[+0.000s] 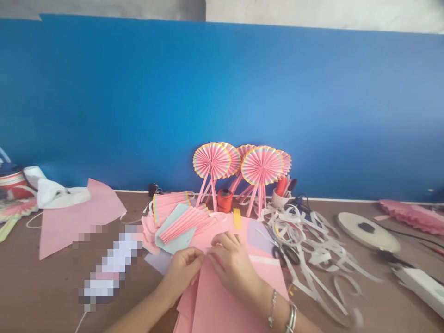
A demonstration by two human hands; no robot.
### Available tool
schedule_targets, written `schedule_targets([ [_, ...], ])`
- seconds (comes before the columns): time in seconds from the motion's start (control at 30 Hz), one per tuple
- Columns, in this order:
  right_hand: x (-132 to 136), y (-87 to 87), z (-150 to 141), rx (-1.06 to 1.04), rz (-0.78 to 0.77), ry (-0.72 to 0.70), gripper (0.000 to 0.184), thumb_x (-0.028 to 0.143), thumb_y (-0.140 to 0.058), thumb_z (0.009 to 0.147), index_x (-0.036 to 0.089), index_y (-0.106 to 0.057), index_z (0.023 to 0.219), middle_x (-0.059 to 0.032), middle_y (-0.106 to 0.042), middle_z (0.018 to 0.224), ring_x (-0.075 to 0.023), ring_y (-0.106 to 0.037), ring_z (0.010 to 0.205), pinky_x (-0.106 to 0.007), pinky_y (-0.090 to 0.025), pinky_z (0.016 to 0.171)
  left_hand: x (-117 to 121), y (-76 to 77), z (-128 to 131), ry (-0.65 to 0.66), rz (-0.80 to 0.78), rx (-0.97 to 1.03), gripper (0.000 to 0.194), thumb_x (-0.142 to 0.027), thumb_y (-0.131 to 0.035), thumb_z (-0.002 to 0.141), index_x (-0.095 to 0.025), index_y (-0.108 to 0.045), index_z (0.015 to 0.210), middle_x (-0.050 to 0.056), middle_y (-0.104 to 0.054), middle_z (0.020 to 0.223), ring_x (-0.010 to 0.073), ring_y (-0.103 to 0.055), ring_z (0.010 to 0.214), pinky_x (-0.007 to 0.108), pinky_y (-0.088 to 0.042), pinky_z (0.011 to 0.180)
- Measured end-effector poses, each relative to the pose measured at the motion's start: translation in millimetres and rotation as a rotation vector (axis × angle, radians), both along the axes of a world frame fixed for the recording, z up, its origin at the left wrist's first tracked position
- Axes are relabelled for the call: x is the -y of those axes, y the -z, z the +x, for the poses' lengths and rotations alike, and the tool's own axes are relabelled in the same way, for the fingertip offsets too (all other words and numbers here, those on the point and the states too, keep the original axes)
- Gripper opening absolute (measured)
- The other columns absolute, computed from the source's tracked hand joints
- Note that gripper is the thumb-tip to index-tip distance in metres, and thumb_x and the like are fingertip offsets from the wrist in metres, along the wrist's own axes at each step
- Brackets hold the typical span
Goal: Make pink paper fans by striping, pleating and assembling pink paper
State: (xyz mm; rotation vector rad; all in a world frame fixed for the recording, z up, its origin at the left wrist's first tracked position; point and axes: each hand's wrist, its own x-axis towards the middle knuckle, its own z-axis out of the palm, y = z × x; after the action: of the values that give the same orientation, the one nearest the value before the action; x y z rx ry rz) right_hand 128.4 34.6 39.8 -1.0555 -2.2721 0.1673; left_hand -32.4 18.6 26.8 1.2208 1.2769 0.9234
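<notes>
Two bare hands meet at the top edge of a pink sheet on a cluttered brown table — the sheet lies directly in front of the worker, over more pink paper. The left hand has thumb and forefinger drawn together in a pinch on the sheet's upper left corner; the right hand arches over the same edge, fingers curled and almost meeting the left, though whether they grip anything cannot be told from here. A white strip runs along the edge to the right, and the step in hand looks to be careful work at that corner. The next move, by this onlooker's judgement, calls for the edge to be held straight and the fingertips light, since thin paper could crease. Beyond the hands lie pleated papers, with round paper fans standing upright around an orange roll. To the right spread tangled white ribbons, with scissors beside them and a pale disc farther out; to the left, a white cloth rests on another pink paper. Behind it all — a broad blue panel, with a pale wall above.
</notes>
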Motion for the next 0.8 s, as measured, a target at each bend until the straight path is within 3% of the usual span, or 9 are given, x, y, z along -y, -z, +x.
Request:
schedule_targets([
  [0.47, -3.4, 1.1, -0.2, -0.075, -0.229, -0.025, 0.021, 0.002, -0.049, 0.076, 0.018, -0.061, 0.07, -0.0024, -0.062, 0.075, -0.016, -0.053, 0.073, -0.027, -0.039, 0.067, 1.7, 2.2, -0.2, 0.058, 0.086, -0.067, 0.028, -0.044, -0.053, 0.074, -0.018, -0.057, 0.066, -0.008, -0.037, 0.047, 0.0091, -0.033, 0.042, 0.022, -0.027, 0.044],
  [0.8, -3.7, 1.4, 0.8, 0.007, -0.153, -0.057, 0.02, 0.004, -0.051, 0.078, 0.019, -0.064, 0.071, -0.0029, -0.064, 0.077, -0.016, -0.055, 0.076, -0.029, -0.037, 0.071, 1.8, 4.2, -0.2, 0.069, 0.101, -0.086, 0.025, -0.04, -0.052, 0.074, -0.018, -0.055, 0.064, -0.007, -0.04, 0.049, 0.0093, -0.035, 0.044, 0.022, -0.025, 0.044],
])
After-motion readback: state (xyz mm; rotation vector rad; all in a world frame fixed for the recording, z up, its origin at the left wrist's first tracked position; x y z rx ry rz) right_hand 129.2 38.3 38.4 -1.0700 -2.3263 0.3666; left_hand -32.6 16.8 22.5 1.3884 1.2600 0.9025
